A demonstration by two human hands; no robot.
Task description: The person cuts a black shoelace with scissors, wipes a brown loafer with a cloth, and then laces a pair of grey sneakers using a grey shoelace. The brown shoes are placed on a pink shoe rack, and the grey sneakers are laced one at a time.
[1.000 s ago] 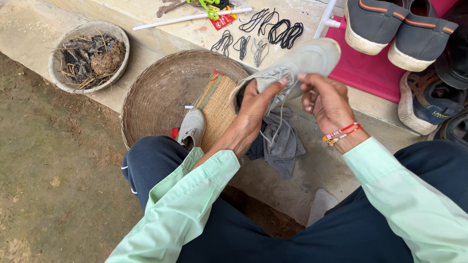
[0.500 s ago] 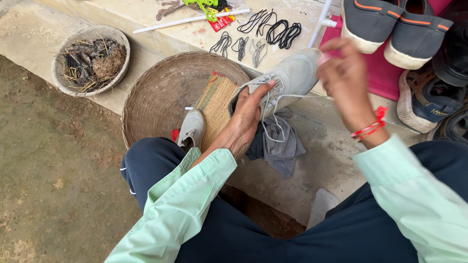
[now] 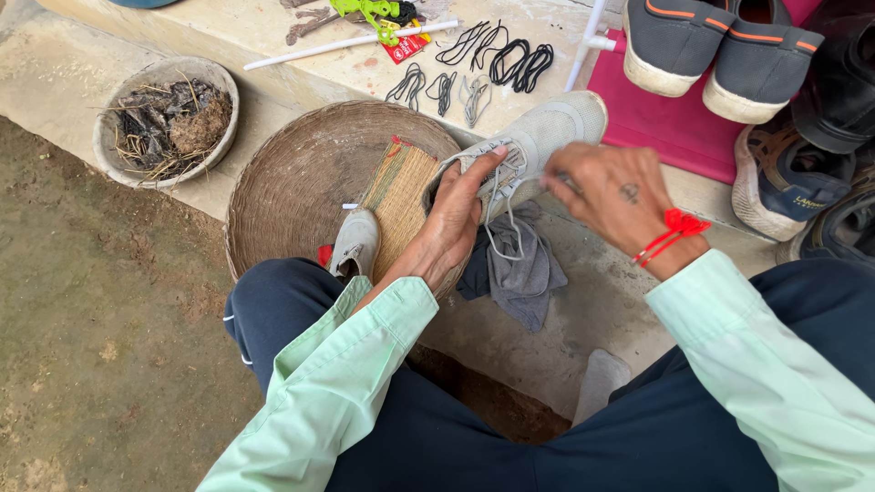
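Note:
My left hand (image 3: 460, 210) grips a light grey sneaker (image 3: 547, 132) at its opening, holding it above a round woven basket tray (image 3: 292, 173). My right hand (image 3: 606, 191), with a red thread on the wrist, pinches the sneaker's pale lace beside the eyelets. The lace ends dangle below the shoe over a grey rag (image 3: 519, 269). A second grey sneaker (image 3: 354, 241) lies by my knee on a small woven mat (image 3: 401, 191).
Loose black and grey laces (image 3: 483, 64) and a white stick (image 3: 346, 44) lie on the concrete ledge. A bowl of dry debris (image 3: 169, 118) sits at left. Grey slip-on shoes (image 3: 720, 50) and other footwear rest on a pink mat (image 3: 674, 123) at right.
My right hand rose toward the pink mat with the lace, then came back down to the sneaker's eyelets. My left hand kept hold of the shoe, which sank slightly.

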